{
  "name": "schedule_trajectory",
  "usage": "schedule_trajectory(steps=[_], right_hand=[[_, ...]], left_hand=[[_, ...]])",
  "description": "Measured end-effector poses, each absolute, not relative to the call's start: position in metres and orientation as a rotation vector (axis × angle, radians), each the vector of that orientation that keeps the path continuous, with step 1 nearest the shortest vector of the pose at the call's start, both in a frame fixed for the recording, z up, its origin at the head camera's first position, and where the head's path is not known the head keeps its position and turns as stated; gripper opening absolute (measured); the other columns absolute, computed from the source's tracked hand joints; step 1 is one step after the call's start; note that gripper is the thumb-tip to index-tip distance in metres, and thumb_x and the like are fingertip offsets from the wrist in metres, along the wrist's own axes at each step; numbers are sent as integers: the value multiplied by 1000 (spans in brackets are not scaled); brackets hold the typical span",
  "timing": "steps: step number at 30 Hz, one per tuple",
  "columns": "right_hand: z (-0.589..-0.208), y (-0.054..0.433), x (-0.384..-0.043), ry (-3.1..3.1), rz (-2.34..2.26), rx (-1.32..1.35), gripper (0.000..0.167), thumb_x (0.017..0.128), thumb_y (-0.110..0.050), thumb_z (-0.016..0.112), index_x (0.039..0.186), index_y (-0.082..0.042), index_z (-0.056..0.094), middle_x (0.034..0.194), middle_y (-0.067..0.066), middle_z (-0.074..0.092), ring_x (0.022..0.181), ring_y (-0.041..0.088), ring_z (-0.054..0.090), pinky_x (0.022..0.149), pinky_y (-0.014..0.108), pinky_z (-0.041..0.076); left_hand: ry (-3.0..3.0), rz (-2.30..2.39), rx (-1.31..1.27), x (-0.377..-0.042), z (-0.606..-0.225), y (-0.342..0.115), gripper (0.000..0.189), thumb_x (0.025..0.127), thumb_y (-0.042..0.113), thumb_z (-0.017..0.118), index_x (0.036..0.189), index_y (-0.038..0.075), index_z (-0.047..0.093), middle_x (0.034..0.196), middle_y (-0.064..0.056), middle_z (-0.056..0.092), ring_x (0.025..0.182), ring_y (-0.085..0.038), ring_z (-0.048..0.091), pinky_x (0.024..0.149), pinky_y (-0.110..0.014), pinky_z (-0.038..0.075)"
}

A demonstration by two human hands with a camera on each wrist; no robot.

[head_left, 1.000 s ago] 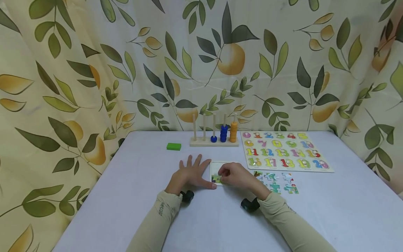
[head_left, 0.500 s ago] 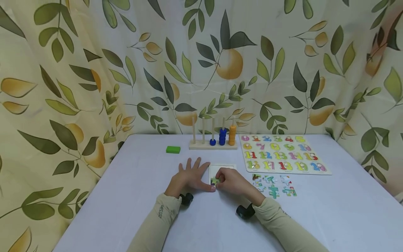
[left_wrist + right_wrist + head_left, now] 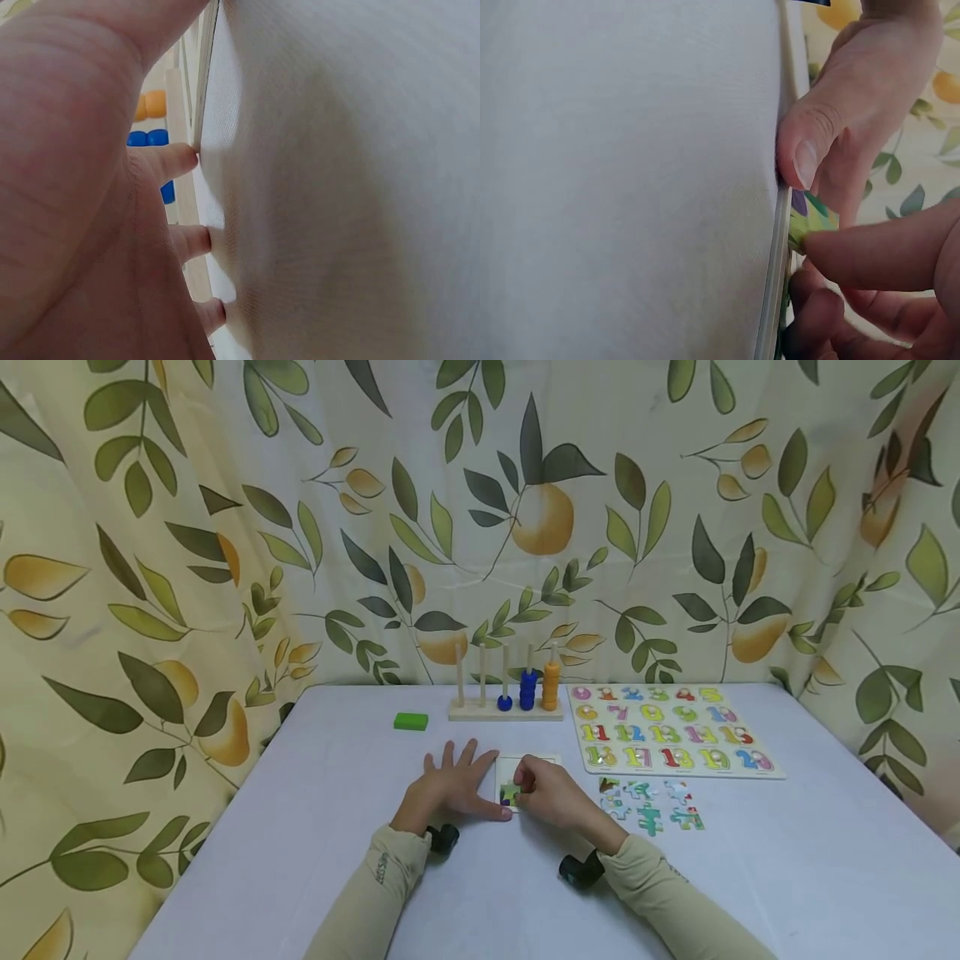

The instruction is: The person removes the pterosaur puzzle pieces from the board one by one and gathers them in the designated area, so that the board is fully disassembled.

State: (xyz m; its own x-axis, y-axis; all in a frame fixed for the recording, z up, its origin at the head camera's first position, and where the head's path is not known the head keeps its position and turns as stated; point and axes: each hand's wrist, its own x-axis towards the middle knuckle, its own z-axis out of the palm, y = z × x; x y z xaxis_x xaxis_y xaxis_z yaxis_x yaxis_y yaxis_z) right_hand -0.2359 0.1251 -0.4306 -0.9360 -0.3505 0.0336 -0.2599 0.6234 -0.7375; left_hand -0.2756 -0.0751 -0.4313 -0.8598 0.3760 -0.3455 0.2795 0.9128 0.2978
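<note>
A small white puzzle tray [image 3: 506,772] lies in front of me, with green picture pieces in its near left corner. My left hand [image 3: 450,787] is spread beside it, its thumb and a fingertip touching the tray's left side. My right hand [image 3: 557,795] reaches over the tray from the right, its thumb and fingers pinching a green puzzle piece [image 3: 815,216] in that corner. The right wrist view shows the thumb against this piece, close to the left thumb on the tray's edge. The fingers hide part of the piece and of the tray.
Several loose puzzle pieces [image 3: 649,817] lie right of the tray. Behind them is a number board [image 3: 681,768]. A wooden peg abacus [image 3: 506,714] with blue and orange beads stands at the back, and a green block [image 3: 411,721] lies to its left.
My right hand has shifted slightly left, toward the tray's near left corner, its fingers on the green piece. My left hand stays in place. The head view has tilted up a little.
</note>
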Motion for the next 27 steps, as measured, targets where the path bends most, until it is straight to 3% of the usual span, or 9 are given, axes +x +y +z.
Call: schedule_trajectory(steps=[9,18,27], right_hand=[[-430,127,-236,2669,-1353,-408,11,96,6,71,98,-3,65,89,4,64,83,19,57,74,33,49],[-422,139,-231,2609,-1472,-374,9,97,2,70,104,-4,68,96,5,67,90,21,60,78,33,51],[-416,157,-219,2619,-1480,-333,7,97,-1,72,102,-5,68,95,5,66,88,22,59,74,32,52]], left_hand=[[2678,331,478,-276,-433,-77,109,86,74,76,172,29,26,179,-12,8,162,-48,-1,122,-75,2],[2684,308,490,-276,-435,-73,109,86,76,74,172,30,26,179,-11,9,162,-47,0,122,-75,3],[2678,325,486,-285,-448,-74,115,82,79,76,172,31,23,180,-13,4,161,-49,-6,120,-76,-3]])
